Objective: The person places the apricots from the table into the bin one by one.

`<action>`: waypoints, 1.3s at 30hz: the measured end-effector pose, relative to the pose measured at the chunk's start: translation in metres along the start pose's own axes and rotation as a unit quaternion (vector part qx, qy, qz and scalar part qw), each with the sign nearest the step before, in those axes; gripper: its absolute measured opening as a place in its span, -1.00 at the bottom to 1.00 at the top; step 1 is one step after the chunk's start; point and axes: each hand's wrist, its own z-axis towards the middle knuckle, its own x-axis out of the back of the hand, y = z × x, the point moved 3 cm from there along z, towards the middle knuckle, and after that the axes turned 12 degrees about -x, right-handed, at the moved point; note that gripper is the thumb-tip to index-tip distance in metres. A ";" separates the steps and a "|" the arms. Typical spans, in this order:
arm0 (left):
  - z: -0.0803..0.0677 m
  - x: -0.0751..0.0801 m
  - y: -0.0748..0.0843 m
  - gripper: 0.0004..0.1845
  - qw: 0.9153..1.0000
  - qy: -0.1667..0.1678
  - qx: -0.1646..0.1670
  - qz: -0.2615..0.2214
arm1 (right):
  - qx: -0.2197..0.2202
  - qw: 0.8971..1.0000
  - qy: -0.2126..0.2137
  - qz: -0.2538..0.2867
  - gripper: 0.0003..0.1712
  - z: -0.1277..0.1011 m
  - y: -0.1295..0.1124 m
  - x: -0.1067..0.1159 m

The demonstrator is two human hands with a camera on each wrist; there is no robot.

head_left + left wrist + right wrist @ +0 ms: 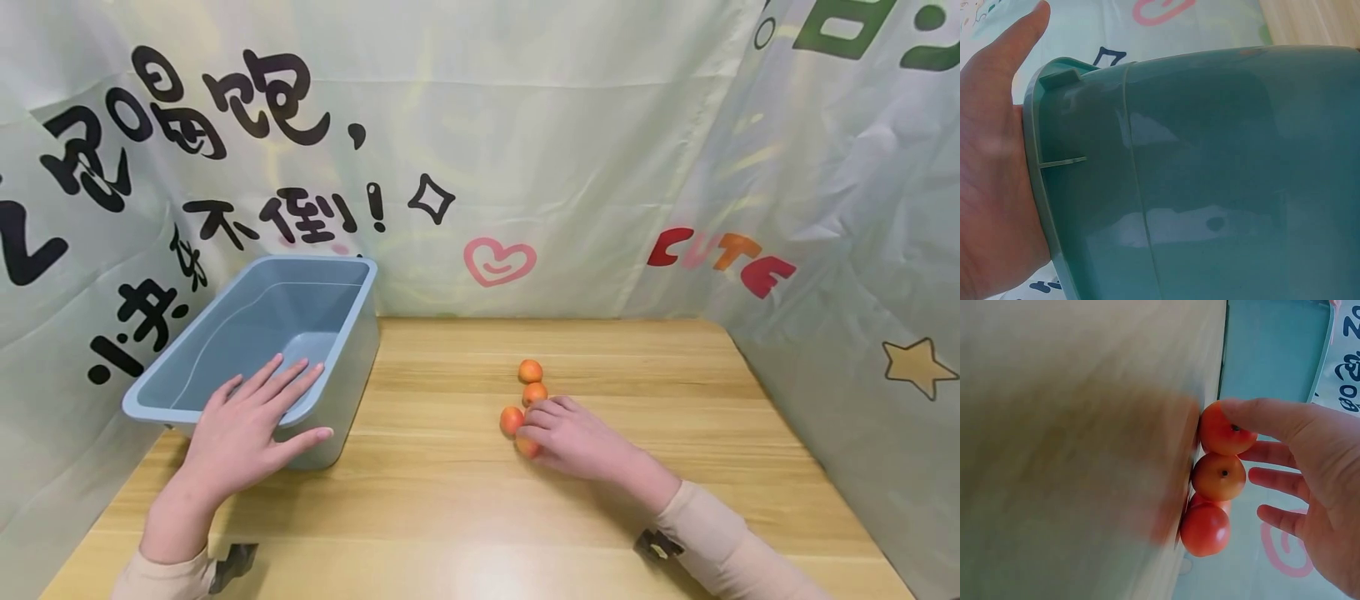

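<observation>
Right hand [577, 442] is pinching the nearest fruit [527, 448]; lifting straight up should be sparing neighbours [511, 421]; left hand [247, 429], spread wide, is resting on the tub [348, 371].

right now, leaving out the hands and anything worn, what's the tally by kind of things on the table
small round orange fruits: 4
blue plastic tub: 1
total: 5

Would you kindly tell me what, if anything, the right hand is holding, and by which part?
The right hand pinches the nearest orange fruit by its sides.
</observation>
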 end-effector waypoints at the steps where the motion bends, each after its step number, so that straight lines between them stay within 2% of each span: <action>1: 0.000 0.000 0.000 -0.08 1.000 0.000 0.000 -0.001 | 0.001 1.000 -0.001 -0.002 -0.59 0.000 0.000 0.000; 21: 0.000 -0.001 -0.001 -0.06 1.000 0.006 -0.004 0.000 | 0.008 1.000 0.000 0.020 -0.59 0.005 -0.007 -0.005; 30: 0.000 -0.001 -0.001 -0.07 1.000 0.000 0.008 -0.001 | 0.013 1.000 -0.002 0.025 -0.65 0.013 -0.012 -0.004; 39: 0.000 -0.001 0.000 -0.07 1.000 0.001 0.006 -0.004 | 0.022 0.999 -0.013 0.031 -0.68 0.023 -0.020 -0.007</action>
